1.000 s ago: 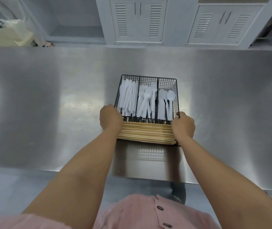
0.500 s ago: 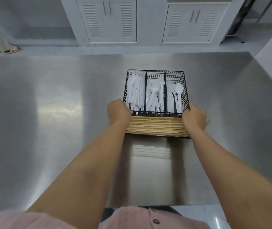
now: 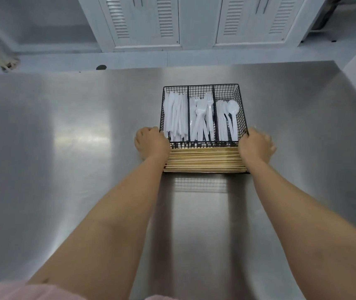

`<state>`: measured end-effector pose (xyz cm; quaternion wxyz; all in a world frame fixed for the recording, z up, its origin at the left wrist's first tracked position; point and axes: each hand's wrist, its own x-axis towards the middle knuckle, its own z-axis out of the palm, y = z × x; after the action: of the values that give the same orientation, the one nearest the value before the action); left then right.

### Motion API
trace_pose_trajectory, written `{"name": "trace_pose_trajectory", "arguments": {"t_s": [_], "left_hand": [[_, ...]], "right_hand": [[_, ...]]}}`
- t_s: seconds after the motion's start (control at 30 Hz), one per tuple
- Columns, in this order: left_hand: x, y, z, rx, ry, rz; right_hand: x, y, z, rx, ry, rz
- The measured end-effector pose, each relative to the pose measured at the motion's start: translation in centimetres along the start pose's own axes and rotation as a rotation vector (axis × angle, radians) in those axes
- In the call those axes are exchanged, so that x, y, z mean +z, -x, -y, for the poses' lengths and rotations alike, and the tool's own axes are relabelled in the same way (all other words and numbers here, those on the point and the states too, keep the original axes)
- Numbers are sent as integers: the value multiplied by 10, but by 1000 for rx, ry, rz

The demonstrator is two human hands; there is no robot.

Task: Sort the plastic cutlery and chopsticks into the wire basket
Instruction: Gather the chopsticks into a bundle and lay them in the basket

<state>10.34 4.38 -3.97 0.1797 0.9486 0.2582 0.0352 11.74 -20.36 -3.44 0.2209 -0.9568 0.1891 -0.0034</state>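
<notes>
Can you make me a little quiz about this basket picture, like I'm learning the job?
1. Pick one: what lies in the right-hand far compartment of the wire basket? A. straws B. spoons C. cups
2. True or false: the chopsticks lie crosswise in the compartment nearest the person.
3. Fill in: the forks sit in the ___ of the three far compartments.
Key: 1 is B. 2 is true. 3 is middle.
</notes>
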Motion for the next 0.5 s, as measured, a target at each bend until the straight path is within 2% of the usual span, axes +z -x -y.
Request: {"name": "trace_pose_trajectory", "arguments": {"t_s": [0.17, 0.37, 0.5], "left_hand": [[3, -6, -3, 3, -30, 0], [-6, -6, -6, 54, -87, 96], [-16, 3, -7, 232, -130, 121]], "right_hand": [[6, -3, -3, -7, -22, 5], [0, 3, 7, -47, 59, 5], [1, 15, 16, -182, 63, -1]]}}
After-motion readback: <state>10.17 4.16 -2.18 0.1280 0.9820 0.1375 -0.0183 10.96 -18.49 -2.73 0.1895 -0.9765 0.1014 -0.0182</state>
